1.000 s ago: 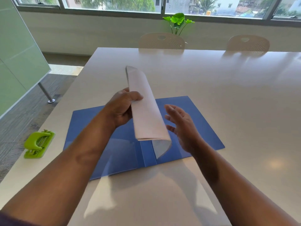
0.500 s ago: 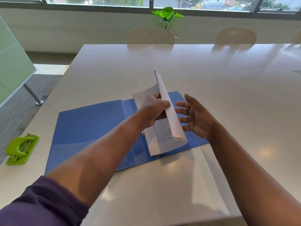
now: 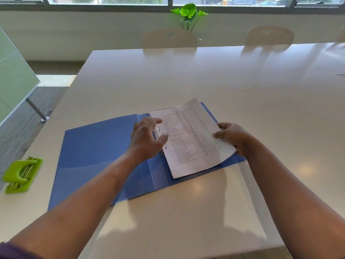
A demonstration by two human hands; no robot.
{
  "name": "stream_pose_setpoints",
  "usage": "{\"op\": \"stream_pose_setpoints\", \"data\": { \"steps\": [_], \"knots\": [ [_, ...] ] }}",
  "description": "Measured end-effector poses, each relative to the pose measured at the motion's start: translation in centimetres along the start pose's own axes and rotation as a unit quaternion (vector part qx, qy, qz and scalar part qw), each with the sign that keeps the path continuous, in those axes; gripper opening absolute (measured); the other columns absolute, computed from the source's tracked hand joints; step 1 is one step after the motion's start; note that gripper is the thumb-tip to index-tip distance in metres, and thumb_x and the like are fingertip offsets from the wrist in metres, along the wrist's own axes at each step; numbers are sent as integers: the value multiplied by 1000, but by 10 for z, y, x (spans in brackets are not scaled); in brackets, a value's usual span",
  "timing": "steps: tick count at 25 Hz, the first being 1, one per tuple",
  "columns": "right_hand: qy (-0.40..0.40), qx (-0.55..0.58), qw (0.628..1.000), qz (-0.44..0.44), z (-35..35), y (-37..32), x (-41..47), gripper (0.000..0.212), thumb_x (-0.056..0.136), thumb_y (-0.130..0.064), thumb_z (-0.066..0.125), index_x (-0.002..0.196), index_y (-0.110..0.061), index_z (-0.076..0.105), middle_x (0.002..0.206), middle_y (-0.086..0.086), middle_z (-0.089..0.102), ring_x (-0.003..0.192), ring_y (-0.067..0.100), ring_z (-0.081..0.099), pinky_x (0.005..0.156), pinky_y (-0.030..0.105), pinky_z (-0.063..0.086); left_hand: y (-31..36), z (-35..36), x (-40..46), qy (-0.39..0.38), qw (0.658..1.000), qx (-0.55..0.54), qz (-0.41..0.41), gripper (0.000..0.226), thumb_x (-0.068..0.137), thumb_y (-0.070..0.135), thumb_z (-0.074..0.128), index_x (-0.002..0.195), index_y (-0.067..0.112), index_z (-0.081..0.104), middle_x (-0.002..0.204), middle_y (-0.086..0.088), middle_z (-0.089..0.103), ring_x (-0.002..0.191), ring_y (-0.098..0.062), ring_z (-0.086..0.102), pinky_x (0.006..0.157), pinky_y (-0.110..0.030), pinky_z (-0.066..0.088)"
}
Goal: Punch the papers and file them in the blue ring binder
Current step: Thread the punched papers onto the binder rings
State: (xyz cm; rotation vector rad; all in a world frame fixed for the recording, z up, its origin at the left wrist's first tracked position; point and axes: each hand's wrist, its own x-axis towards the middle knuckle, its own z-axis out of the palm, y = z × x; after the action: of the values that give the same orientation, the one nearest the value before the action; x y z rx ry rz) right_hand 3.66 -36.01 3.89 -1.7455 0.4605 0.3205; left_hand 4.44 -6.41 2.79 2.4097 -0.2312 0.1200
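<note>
A lime-green hole punch (image 3: pixel 22 174) is seen at the far left edge of the white table (image 3: pixel 205 77), well apart from everything else. To its right, the blue ring binder (image 3: pixel 97 154) is laid open and flat, with its left cover bare and a pocket flap visible along the lower part. Over the binder's spine area the left hand (image 3: pixel 147 137) is held, its fingers loosely spread and curled, with nothing gripped between them; the thumb and forefinger are positioned just beside the metal rings (image 3: pixel 157 129). Whether the fingertips are touching the rings cannot be told, as the hand is somewhat blurred. The papers (image 3: pixel 188 139), printed with a table of rows and columns, are laid on the binder's right half, with their punched edge at the rings; the lower right corner is lifted slightly off the cover. That right edge is pinched by the right hand (image 3: pixel 233 137), thumb on top and the other fingers tucked beneath the sheets. Beyond the table, two pale chairs (image 3: pixel 169 39) and a green potted plant (image 3: pixel 188 13) are seen under the window.
</note>
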Motion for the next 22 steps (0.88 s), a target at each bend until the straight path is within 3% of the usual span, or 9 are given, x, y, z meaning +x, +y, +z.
{"op": "stream_pose_setpoints", "data": {
  "steps": [3,6,9,11,13,15,20,22],
  "knots": [
    [28,-44,999,2,-2,-3,4,17,99,-8,61,113,-14,69,109,13,74,92,31,74,75,45,63,-24,5,-17,-61,996,63,11,94,71,82,42,147,27,47,146,4,41,136,-21,34,113,-45,29],
    [52,-82,995,13,0,-5,9,11,101,-14,59,104,-17,70,104,10,74,94,31,73,88,50,61,-35,8,-18,-87,991,92,29,105,68,91,43,152,29,40,157,5,27,146,-21,29,118,-50,21],
    [93,-137,986,-15,5,1,13,11,98,-23,64,96,-17,72,97,6,74,89,25,71,82,43,61,-39,12,-16,-117,982,143,36,107,71,93,45,157,31,32,166,4,12,153,-23,19,122,-49,12],
    [118,-177,976,-47,7,5,14,14,98,-26,63,93,-16,71,90,4,71,81,19,64,70,32,55,-40,15,-16,-125,978,164,40,109,72,94,41,159,31,25,168,4,5,155,-23,13,122,-48,9],
    [132,-190,971,-64,8,9,15,21,101,-29,60,91,-13,69,83,3,66,73,17,56,61,28,44,-41,15,-14,-129,978,161,34,120,65,100,32,161,29,20,169,4,4,156,-23,11,123,-48,8],
    [133,-170,974,-66,9,9,14,28,103,-33,56,91,-12,69,83,4,64,73,17,55,61,29,42,-41,15,-14,-127,979,156,33,127,61,104,27,162,27,19,169,4,3,156,-24,12,123,-49,8],
    [122,-132,981,-75,7,11,17,19,104,-20,53,100,-15,71,97,4,70,90,21,63,75,31,51,-42,12,-14,-139,980,138,37,128,59,105,23,161,27,25,169,5,5,155,-24,11,122,-49,9],
    [100,-91,990,-41,3,9,17,19,103,-21,54,104,-16,72,104,9,72,98,27,68,87,41,58,-46,7,-11,-153,982,102,33,121,63,100,37,160,28,28,169,6,7,156,-22,12,122,-49,8]
  ]
}}
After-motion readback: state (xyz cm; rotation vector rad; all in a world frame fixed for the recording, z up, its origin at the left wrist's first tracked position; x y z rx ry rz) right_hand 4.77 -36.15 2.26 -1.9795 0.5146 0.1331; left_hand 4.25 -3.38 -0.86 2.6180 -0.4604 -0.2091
